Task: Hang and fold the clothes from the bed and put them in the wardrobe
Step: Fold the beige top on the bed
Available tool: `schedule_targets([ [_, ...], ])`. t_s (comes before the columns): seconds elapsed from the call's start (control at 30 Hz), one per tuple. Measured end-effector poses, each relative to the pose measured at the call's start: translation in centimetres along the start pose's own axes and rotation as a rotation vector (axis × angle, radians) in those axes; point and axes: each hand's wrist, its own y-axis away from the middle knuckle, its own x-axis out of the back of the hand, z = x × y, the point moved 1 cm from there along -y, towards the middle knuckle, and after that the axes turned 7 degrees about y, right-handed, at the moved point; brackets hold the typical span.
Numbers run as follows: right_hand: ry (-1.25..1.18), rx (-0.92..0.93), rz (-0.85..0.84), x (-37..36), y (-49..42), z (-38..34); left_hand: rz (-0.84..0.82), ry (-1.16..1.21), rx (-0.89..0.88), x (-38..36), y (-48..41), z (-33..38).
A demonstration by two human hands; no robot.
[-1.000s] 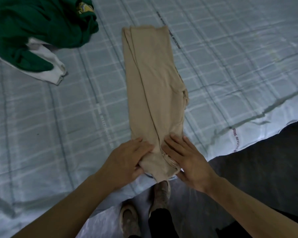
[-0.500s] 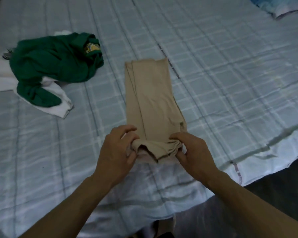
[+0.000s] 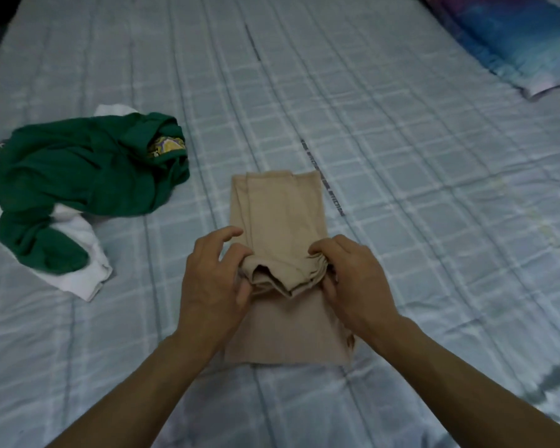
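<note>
Hands, left (image 3: 214,276) and right (image 3: 353,279), grasping the beige garment (image 3: 282,208)'s near end, folding stage.
Fold is to be carried toward 12 o'clock, edges aligned.

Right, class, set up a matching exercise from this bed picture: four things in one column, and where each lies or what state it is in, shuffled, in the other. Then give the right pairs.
Things
1. beige garment
2. green garment
3. white garment
4. pillow

Places or states
A. far right corner of the bed
B. crumpled in a heap on the left
C. partly under the green heap, poking out
D. near end pinched by left hand and right hand, doubled over itself

Pairs: 1-D, 2-B, 3-C, 4-A
</note>
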Motion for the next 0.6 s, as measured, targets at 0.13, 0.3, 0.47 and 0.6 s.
schedule_targets([
  [0.13, 0.022, -0.032, -0.018, -1.5, -5.6, 1.2, -0.004, -0.01, 0.019, -1.1, -4.6, -2.3],
  [0.3, -0.028, -0.053, -0.021, -5.0, -12.9, 3.2, 0.03, -0.032, 0.067, -3.1, -10.5, -6.4],
  [0.47, -0.018, -0.136, -0.101, -8.2, -18.2, 5.6, 0.051, 0.035, 0.255, -5.8, -15.5, -9.5],
  [0.6, -0.038, -0.284, -0.078, -8.2, -18.2, 5.8, 0.102, 0.055, 0.396, -6.8, -16.2, -9.9],
])
